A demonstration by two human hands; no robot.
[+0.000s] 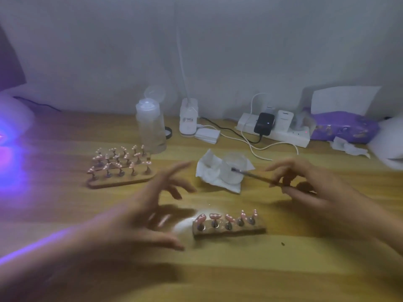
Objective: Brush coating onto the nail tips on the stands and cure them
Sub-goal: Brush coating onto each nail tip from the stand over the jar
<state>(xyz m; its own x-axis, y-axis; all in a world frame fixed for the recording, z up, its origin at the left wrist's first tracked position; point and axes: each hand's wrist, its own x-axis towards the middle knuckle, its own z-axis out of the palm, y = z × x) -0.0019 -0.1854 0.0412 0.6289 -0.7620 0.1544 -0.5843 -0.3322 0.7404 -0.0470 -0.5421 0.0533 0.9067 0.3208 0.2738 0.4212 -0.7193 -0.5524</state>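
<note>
A short wooden stand (229, 231) with several pink nail tips sits on the table in front of me. A larger group of stands (121, 168) with several pink tips lies further back on the left. My right hand (305, 184) pinches a thin brush (250, 174), whose tip points left over a small clear jar (234, 171) on a white tissue. My left hand (152, 205) hovers with fingers spread, left of the short stand, holding nothing. A curing lamp (8, 125) glows purple at the far left edge.
A clear pump bottle (150, 125) and a white lamp base (188, 118) stand behind the stands. A power strip (274, 127) with plugs and cables lies at the back right, beside a purple tissue pack (344, 127) and crumpled tissue (349, 147).
</note>
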